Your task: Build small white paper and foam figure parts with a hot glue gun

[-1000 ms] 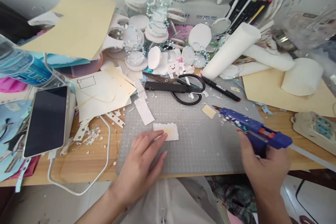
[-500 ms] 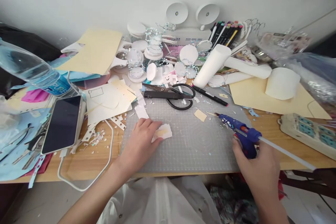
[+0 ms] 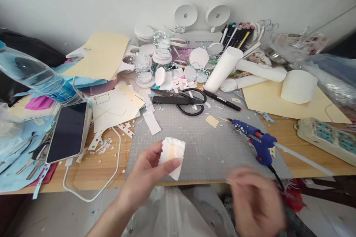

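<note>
Between the thumb and fingers of my left hand (image 3: 151, 172) is a small white paper piece (image 3: 179, 152) with a cream strip on its face, held up near the mat's front edge. My right hand (image 3: 254, 200) is blurred by motion in front of the table edge, and its fingers cannot be made out clearly. Beyond it a blue hot glue gun (image 3: 257, 139) lies on the grey cutting mat (image 3: 200, 163), a white glue stick (image 3: 303, 158) poking out of its back. A small cream card rectangle (image 3: 212, 121) lies left of the gun's nozzle.
Black-handled scissors (image 3: 191, 100) and a black marker (image 3: 222, 100) lie at the mat's back. White paper rolls (image 3: 224, 68) and paper decorations stand behind. A phone (image 3: 66, 131), a cable and a water bottle (image 3: 41, 76) are left; a power strip (image 3: 329, 137) is right.
My right hand has let go of the glue gun, now lying on the mat, and moved toward me. My left hand has picked the white paper piece up off the mat and tilted it upright.
</note>
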Action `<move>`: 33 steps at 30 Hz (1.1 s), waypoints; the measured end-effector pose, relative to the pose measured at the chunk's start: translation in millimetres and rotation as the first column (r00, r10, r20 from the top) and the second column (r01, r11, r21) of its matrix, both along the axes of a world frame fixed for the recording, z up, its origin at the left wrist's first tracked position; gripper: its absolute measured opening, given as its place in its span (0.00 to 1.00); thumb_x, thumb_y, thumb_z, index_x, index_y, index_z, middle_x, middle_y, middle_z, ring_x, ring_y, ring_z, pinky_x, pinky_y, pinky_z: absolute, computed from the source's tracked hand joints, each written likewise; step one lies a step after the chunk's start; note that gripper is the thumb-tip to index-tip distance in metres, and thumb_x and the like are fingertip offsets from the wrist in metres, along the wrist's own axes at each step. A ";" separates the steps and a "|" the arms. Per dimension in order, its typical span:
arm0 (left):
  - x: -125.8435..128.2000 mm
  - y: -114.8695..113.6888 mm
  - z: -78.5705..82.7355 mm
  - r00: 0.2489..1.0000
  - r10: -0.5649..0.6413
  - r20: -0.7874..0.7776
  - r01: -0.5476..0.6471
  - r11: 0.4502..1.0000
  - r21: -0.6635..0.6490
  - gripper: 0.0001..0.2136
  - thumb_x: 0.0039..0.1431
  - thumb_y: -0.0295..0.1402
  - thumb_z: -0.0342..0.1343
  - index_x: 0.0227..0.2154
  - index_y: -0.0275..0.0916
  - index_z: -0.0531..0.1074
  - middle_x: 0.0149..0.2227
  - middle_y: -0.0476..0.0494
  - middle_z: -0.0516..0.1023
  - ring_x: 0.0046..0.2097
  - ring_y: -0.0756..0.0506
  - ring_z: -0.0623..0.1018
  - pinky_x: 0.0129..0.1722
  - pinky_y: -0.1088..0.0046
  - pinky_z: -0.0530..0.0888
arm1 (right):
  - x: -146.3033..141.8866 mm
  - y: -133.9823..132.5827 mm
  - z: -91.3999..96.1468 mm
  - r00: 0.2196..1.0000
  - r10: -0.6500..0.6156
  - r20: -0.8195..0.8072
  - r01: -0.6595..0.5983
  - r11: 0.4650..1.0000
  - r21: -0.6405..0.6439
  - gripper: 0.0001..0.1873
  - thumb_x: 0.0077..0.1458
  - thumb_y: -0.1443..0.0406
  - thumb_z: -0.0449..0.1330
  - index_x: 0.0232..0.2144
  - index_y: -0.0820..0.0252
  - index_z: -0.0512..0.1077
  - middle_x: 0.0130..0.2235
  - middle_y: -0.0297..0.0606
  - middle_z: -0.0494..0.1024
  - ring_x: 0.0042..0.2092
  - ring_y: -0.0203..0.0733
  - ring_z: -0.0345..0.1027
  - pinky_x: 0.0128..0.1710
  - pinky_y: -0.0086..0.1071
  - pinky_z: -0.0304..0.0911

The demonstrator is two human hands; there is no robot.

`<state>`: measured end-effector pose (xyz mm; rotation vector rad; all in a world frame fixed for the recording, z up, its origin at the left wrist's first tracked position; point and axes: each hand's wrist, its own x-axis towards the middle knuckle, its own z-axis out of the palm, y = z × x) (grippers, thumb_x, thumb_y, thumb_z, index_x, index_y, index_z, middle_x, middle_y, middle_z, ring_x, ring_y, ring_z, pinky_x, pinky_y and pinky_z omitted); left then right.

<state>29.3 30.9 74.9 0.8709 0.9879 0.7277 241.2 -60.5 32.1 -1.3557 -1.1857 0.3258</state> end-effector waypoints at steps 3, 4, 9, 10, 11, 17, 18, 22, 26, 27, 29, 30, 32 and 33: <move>4.0 -8.3 -0.3 0.997 0.040 0.060 -0.038 0.999 -0.037 0.11 0.52 0.36 0.67 0.34 0.37 0.74 0.32 0.49 0.75 0.33 0.51 0.71 0.35 0.78 0.69 | -40.9 31.5 16.3 0.853 0.393 -0.342 -0.477 0.853 -0.210 0.06 0.59 0.67 0.56 0.40 0.54 0.68 0.32 0.33 0.71 0.32 0.35 0.66 0.31 0.28 0.64; 4.0 -9.3 -1.1 0.997 0.046 0.060 -0.044 0.999 -0.031 0.10 0.52 0.36 0.67 0.33 0.37 0.74 0.31 0.49 0.74 0.33 0.52 0.71 0.35 0.78 0.69 | -48.4 40.7 20.6 0.785 0.439 -0.437 -0.569 0.789 -0.229 0.04 0.60 0.65 0.56 0.39 0.54 0.68 0.31 0.32 0.71 0.31 0.34 0.64 0.29 0.27 0.63; -2.6 -6.2 -10.0 0.998 0.053 0.040 -0.053 0.999 0.007 0.10 0.53 0.35 0.66 0.35 0.37 0.75 0.33 0.49 0.76 0.36 0.51 0.72 0.38 0.77 0.69 | -57.1 65.8 24.6 0.592 0.458 -0.663 -0.737 0.641 -0.216 0.06 0.60 0.61 0.58 0.34 0.57 0.69 0.28 0.29 0.67 0.28 0.29 0.60 0.27 0.23 0.59; -3.7 -5.0 -11.8 0.998 0.050 0.034 -0.050 0.999 0.013 0.09 0.54 0.35 0.66 0.35 0.37 0.75 0.33 0.49 0.76 0.36 0.51 0.72 0.38 0.77 0.70 | -56.9 67.6 22.7 0.574 0.443 -0.688 -0.744 0.633 -0.213 0.06 0.60 0.61 0.58 0.34 0.57 0.69 0.28 0.29 0.67 0.27 0.29 0.60 0.27 0.23 0.59; -4.4 -3.8 -13.4 0.999 0.046 0.026 -0.047 0.999 0.020 0.09 0.54 0.35 0.66 0.35 0.37 0.75 0.33 0.48 0.77 0.36 0.50 0.73 0.38 0.77 0.70 | -56.8 69.1 20.5 0.558 0.427 -0.712 -0.750 0.626 -0.213 0.06 0.60 0.61 0.58 0.34 0.57 0.69 0.27 0.28 0.67 0.27 0.29 0.60 0.27 0.23 0.59; -2.5 2.6 -17.5 0.998 0.065 -0.019 -0.064 0.997 0.045 0.08 0.56 0.36 0.63 0.33 0.37 0.76 0.33 0.47 0.77 0.36 0.49 0.73 0.37 0.77 0.70 | -57.8 74.4 10.4 0.554 0.357 -0.752 -0.736 0.632 -0.243 0.07 0.59 0.62 0.60 0.31 0.58 0.68 0.25 0.27 0.68 0.25 0.28 0.61 0.25 0.22 0.59; -2.3 3.4 -17.8 0.997 0.072 -0.035 -0.070 0.996 0.048 0.07 0.56 0.36 0.63 0.32 0.37 0.76 0.32 0.47 0.77 0.35 0.49 0.73 0.36 0.77 0.70 | -57.2 74.7 9.1 0.560 0.356 -0.749 -0.734 0.632 -0.248 0.07 0.58 0.62 0.61 0.31 0.58 0.68 0.25 0.27 0.68 0.25 0.28 0.61 0.25 0.22 0.60; -5.5 6.4 -18.2 0.999 0.033 -0.021 -0.034 0.999 -0.026 0.08 0.56 0.36 0.63 0.32 0.37 0.77 0.29 0.49 0.76 0.31 0.52 0.71 0.32 0.80 0.68 | -49.7 74.9 0.7 0.537 0.353 -0.766 -0.754 0.608 -0.248 0.06 0.59 0.61 0.61 0.32 0.57 0.71 0.25 0.28 0.70 0.26 0.29 0.63 0.25 0.23 0.61; -10.6 10.1 -16.5 0.994 -0.075 0.080 0.086 0.986 -0.140 0.10 0.55 0.38 0.63 0.33 0.36 0.77 0.27 0.50 0.73 0.27 0.55 0.67 0.26 0.82 0.65 | -41.2 75.8 -6.9 0.473 0.322 -0.820 -0.779 0.589 -0.217 0.09 0.62 0.60 0.58 0.33 0.58 0.72 0.26 0.29 0.71 0.26 0.29 0.63 0.25 0.23 0.59; -11.2 11.1 -15.7 0.990 -0.105 0.093 0.118 0.982 -0.146 0.10 0.55 0.38 0.63 0.33 0.36 0.77 0.27 0.50 0.74 0.27 0.55 0.67 0.26 0.82 0.65 | -40.2 76.3 -7.1 0.449 0.323 -0.833 -0.796 0.568 -0.209 0.09 0.62 0.60 0.57 0.32 0.58 0.72 0.25 0.29 0.71 0.25 0.28 0.62 0.25 0.23 0.59; -11.1 12.7 -13.8 0.981 -0.161 0.106 0.175 0.974 -0.147 0.10 0.57 0.38 0.61 0.34 0.36 0.77 0.29 0.48 0.76 0.28 0.54 0.70 0.27 0.82 0.66 | -39.6 77.2 -6.2 0.385 0.331 -0.861 -0.845 0.501 -0.186 0.10 0.62 0.61 0.57 0.31 0.60 0.71 0.24 0.29 0.71 0.24 0.28 0.61 0.25 0.24 0.57; -10.6 13.4 -12.8 0.976 -0.185 0.113 0.200 0.968 -0.150 0.10 0.59 0.38 0.60 0.35 0.36 0.76 0.29 0.47 0.77 0.29 0.53 0.72 0.27 0.82 0.67 | -40.0 77.5 -5.4 0.346 0.325 -0.880 -0.871 0.460 -0.172 0.10 0.62 0.61 0.57 0.30 0.60 0.70 0.23 0.30 0.71 0.23 0.28 0.60 0.24 0.24 0.56; -9.5 14.4 -11.0 0.966 -0.223 0.130 0.242 0.957 -0.160 0.10 0.61 0.39 0.57 0.37 0.35 0.75 0.30 0.45 0.79 0.30 0.51 0.75 0.28 0.80 0.69 | -41.3 77.7 -4.9 0.250 0.287 -0.925 -0.910 0.395 -0.124 0.12 0.62 0.59 0.56 0.30 0.61 0.69 0.23 0.30 0.71 0.22 0.29 0.60 0.22 0.24 0.55; -9.2 14.8 -10.2 0.962 -0.238 0.137 0.259 0.952 -0.162 0.10 0.62 0.39 0.56 0.37 0.35 0.74 0.29 0.44 0.79 0.29 0.51 0.75 0.28 0.79 0.70 | -42.0 77.6 -5.4 0.205 0.268 -0.941 -0.921 0.378 -0.093 0.13 0.62 0.57 0.56 0.30 0.60 0.68 0.22 0.30 0.70 0.21 0.29 0.60 0.21 0.24 0.54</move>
